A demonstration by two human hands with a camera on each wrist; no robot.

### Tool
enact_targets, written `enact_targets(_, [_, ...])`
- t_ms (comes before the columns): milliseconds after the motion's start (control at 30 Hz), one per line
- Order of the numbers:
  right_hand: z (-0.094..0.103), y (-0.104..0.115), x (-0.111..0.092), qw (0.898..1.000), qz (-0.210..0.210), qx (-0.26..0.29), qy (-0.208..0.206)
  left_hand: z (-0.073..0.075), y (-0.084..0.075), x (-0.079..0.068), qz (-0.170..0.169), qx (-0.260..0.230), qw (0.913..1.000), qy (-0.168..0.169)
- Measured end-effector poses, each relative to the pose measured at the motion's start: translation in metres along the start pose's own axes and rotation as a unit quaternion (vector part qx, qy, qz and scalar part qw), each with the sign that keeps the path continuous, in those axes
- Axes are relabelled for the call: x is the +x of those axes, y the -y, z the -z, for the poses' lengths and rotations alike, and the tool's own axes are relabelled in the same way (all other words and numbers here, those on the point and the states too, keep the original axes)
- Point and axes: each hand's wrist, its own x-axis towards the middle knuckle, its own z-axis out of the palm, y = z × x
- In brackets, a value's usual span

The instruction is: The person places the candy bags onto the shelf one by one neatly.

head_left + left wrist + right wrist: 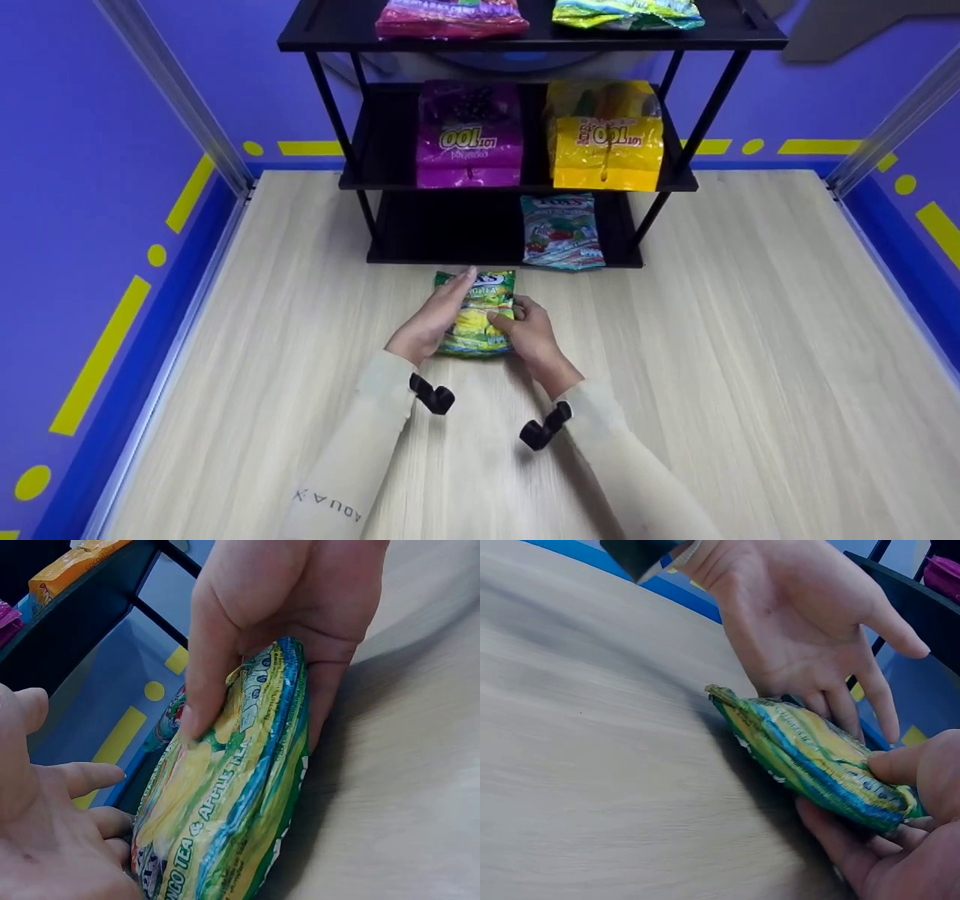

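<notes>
A green and yellow candy bag (480,330) lies tilted low over the wooden table, in front of the shelf rack. My right hand (534,335) grips its right edge, thumb on the printed face and fingers underneath, as the right wrist view shows on the candy bag (817,757). Along the opposite edge my left hand (435,319) is held with palm facing the bag and fingers extended. In the left wrist view the left hand (60,832) has its thumb apart and its fingertips at the candy bag (232,787).
Just beyond the hands stands a black three-tier rack (450,251). A teal candy bag (562,232) lies on its bottom tier, a purple bag (469,142) and yellow bag (607,150) on the middle one. Two more bags sit on top. Blue panels (67,187) enclose the table.
</notes>
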Motion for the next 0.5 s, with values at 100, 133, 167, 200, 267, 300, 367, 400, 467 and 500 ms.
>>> enact_targets(100, [-0.002, -0.002, 0.002, 1.000, -0.002, 0.002, -0.010, 0.000, 0.000, -0.002, -0.008, 0.002, 0.9999, -0.007])
enact_targets(133, [-0.002, -0.002, 0.002, 1.000, -0.001, 0.005, -0.014, 0.000, 0.000, -0.002, -0.013, 0.008, 0.9998, -0.011])
enact_targets(167, [-0.001, -0.003, 0.002, 1.000, -0.003, 0.008, -0.019, 0.000, 0.000, -0.003, -0.017, 0.014, 0.9996, -0.019])
enact_targets(200, [-0.001, -0.003, 0.003, 1.000, -0.005, 0.013, -0.023, 0.000, -0.001, -0.003, -0.020, 0.023, 0.9990, -0.033])
enact_targets(267, [0.000, -0.003, 0.003, 0.999, -0.006, 0.019, -0.027, 0.001, 0.000, -0.005, -0.028, 0.036, 0.9968, -0.066])
enact_targets(300, [0.001, -0.003, 0.003, 0.999, -0.008, 0.024, -0.030, 0.001, 0.000, -0.005, -0.030, 0.035, 0.9956, -0.082])
enact_targets(367, [0.003, -0.003, 0.003, 0.999, -0.012, 0.029, -0.032, 0.003, 0.003, -0.007, -0.032, 0.019, 0.9934, -0.109])
enact_targets(400, [0.004, -0.003, 0.002, 0.999, -0.014, 0.031, -0.033, 0.004, 0.004, -0.008, -0.036, 0.007, 0.9924, -0.117])
enact_targets(467, [0.005, -0.003, 0.002, 0.999, -0.015, 0.036, -0.036, 0.006, 0.008, -0.011, -0.037, -0.017, 0.9913, -0.125])
enact_targets(500, [0.005, -0.003, 0.002, 0.998, -0.015, 0.040, -0.037, 0.008, 0.010, -0.012, -0.037, -0.027, 0.9911, -0.125])
